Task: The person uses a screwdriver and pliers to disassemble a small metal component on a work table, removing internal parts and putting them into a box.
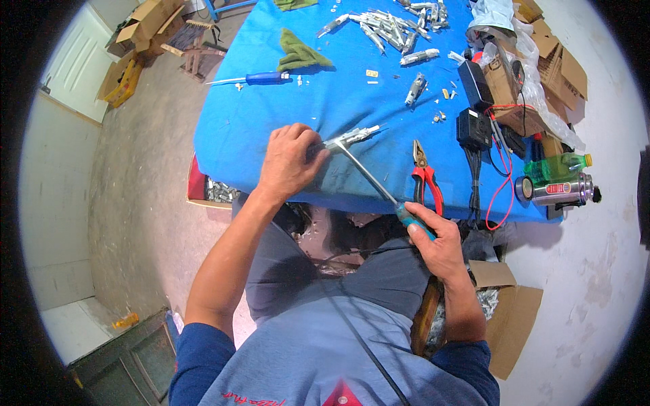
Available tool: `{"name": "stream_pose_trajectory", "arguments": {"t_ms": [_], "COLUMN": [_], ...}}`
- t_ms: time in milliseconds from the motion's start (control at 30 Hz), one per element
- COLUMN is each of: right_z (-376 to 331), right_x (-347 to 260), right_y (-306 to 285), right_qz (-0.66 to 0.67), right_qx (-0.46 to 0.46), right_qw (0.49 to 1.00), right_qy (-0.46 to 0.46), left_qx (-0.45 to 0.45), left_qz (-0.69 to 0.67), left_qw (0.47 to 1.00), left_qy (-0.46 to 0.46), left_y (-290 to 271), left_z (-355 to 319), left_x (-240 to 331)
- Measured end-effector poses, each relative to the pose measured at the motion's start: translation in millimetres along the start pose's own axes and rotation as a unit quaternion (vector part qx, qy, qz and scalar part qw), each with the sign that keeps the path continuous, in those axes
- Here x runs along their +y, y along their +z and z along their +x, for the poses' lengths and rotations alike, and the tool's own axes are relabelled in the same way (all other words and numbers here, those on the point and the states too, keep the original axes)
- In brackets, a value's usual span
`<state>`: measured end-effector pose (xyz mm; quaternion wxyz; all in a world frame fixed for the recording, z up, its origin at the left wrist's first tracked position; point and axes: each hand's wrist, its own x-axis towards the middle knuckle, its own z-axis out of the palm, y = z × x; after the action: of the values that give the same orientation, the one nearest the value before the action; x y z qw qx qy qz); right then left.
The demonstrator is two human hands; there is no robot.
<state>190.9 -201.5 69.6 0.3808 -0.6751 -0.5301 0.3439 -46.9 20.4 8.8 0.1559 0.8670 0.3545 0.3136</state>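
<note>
My left hand point(291, 159) is closed on the near end of a narrow silver-white metal part point(359, 134), pressing it to the blue cloth of the table. Thin wire-like ends stick out of the part's far end. A screwdriver with a teal handle point(412, 220) is in my right hand point(440, 243). Its long steel shaft slants up to the left, and the tip meets the part beside my left fingers. Red-handled pliers point(426, 179) lie just right of the shaft, jaws away from me.
Several similar metal parts point(389, 30) are heaped at the far side. A blue screwdriver point(267, 78) and green cloth point(298, 51) lie at left. Black power adapters point(474, 128), red wires, a green bottle point(558, 168) and a steel flask point(558, 190) crowd the right edge.
</note>
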Motion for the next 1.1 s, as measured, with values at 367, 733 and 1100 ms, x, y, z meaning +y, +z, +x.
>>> {"name": "stream_pose_trajectory", "arguments": {"t_ms": [367,733,1100], "right_z": [-5,0,7], "right_x": [-2,2,3], "right_y": [-1,1,-4], "right_qz": [0.075,0.100,-0.031], "right_qx": [0.009,-0.004,-0.020], "right_qw": [0.995,0.993,0.999], "right_qy": [0.065,0.062,0.006], "left_qx": [0.008,0.007,0.003], "left_qz": [0.001,0.005,0.007], "left_qw": [1.000,1.000,1.000], "left_qy": [-0.004,-0.008,0.009], "left_y": [0,2,2], "left_z": [0,0,-1], "left_x": [3,1,-1]}}
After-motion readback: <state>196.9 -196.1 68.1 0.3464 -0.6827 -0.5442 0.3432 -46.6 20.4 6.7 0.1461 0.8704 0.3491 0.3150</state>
